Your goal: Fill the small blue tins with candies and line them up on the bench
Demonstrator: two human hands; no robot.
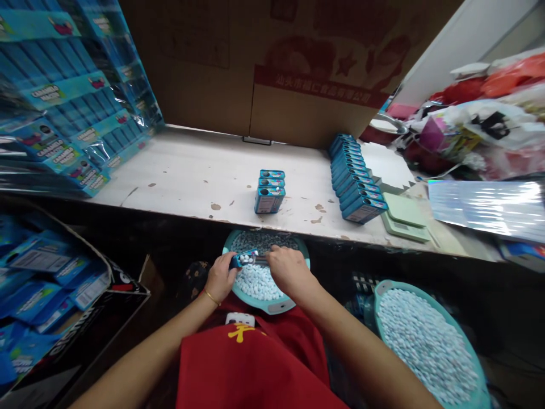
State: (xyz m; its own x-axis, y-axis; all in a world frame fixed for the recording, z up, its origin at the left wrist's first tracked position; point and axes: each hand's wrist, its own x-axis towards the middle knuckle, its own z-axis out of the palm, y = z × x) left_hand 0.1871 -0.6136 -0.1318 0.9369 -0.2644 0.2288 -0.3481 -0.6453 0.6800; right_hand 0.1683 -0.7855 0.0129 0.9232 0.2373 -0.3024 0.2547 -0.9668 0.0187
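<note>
My left hand [220, 278] is closed around a small blue candy box [235, 261], tipped on its side with its opening to the right. In my right hand [286, 266] is a small scoop [260, 259], its end at the mouth of the box. White candies show between scoop and box. Both hands are over a turquoise basin [279, 307] of small pale-blue and white candies [259, 283], close to my lap. On the white table just beyond stand 3 upright blue boxes [270, 196] in a short row.
Further right, a long row of blue boxes [357, 184] stands beside a pale green scale [406, 216]. Wrapped box stacks [63, 85] rise at left, above a carton [106, 284] of flattened-looking boxes. A second candy basin [381, 287] sits low right. A large cardboard box [204, 74] backs the table.
</note>
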